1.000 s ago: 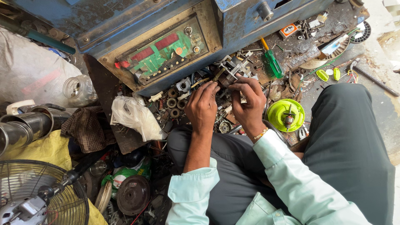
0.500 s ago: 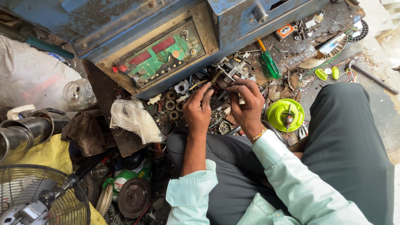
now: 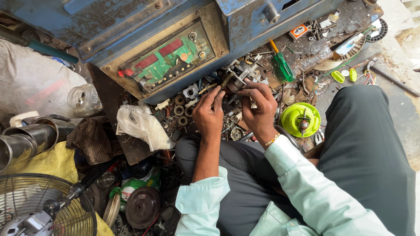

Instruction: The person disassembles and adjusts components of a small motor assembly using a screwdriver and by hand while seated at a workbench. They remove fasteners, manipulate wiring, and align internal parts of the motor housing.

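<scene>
My left hand [image 3: 209, 114] and right hand [image 3: 259, 109] are both down among the scrap on the cluttered bench [image 3: 306, 48], just in front of my knees. The fingers of both are curled in toward a small metal assembly [image 3: 238, 75] — a greyish bracket-like part with rods sticking out — that sits at my fingertips. My right hand's fingers are bent over its near edge and seem to pinch it; my left hand's fingers are closed beside it, but I cannot tell whether they actually grip anything.

Just beyond the part lies a green-handled screwdriver [image 3: 282, 65], tilted with its shaft pointing away. To the right of my right hand is a lime-green round housing [image 3: 300, 119] with a small motor rotor standing in it. Left of my left hand are several ring-shaped bearings [image 3: 179, 110] and a crumpled white plastic bag [image 3: 142, 126]. Above them, a green circuit board with red displays [image 3: 168, 59] is set in a blue machine casing [image 3: 113, 22].
</scene>
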